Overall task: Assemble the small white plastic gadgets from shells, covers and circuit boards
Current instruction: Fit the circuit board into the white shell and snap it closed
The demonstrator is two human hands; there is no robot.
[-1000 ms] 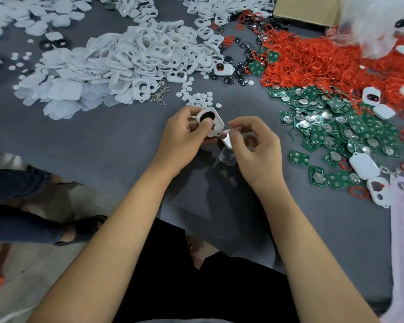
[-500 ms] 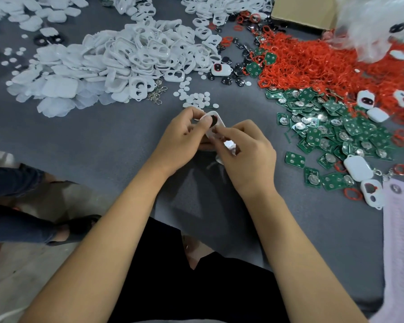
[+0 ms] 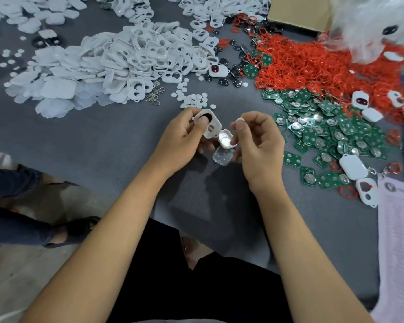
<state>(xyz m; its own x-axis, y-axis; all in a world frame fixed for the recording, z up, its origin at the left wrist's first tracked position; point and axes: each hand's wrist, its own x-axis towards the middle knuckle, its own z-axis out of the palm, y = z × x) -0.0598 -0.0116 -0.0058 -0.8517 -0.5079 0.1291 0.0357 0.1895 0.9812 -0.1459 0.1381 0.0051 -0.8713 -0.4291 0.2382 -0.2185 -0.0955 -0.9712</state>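
While both forearms reach over a grey table [image 3: 103,141], the parts lie as follows, nearest first.

Left hand [image 3: 184,138]: thumb and fingers grip a white cover [image 3: 209,123] with two openings, tilted, a dark piece in the upper one.
Right hand [image 3: 257,138]: thumb and forefinger pinch a small white disc [image 3: 239,120]; the lower fingers, curled, hold a white shell [image 3: 225,141] with a clear piece [image 3: 222,156] below it.
Between the hands: cover and shell nearly touch.
Right of the hands: green circuit boards [image 3: 324,129] spread out, finished gadgets [image 3: 352,166] beside them.
Beyond: loose white discs [image 3: 193,99], then a heap of white covers [image 3: 126,64].
Far right: red rings [image 3: 313,66] piled before a cardboard box [image 3: 296,10].
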